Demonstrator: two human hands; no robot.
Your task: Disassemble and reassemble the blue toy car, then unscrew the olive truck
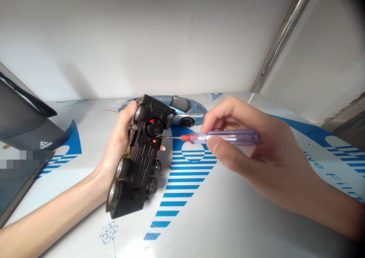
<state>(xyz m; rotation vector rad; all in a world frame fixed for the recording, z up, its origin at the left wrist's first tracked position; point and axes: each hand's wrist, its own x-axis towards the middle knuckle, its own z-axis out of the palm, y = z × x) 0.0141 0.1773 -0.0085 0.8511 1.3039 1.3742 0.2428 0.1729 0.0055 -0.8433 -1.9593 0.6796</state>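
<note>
A toy truck is tilted with its black underside and several wheels facing me. Wrapped round its far side, my left hand grips it; most of those fingers are hidden behind the body. My right hand is closed on a screwdriver with a clear purple handle and red collar. The thin shaft points left, and its tip meets the truck's underside by a small red part, just below a round black cover. Whether the tip sits in a slot I cannot tell.
Behind the truck stands a blue and silver toy car. A dark grey container marked PEAK is at the left, beside a dark flat panel. White film with blue print covers the tabletop; a pale wall rises behind.
</note>
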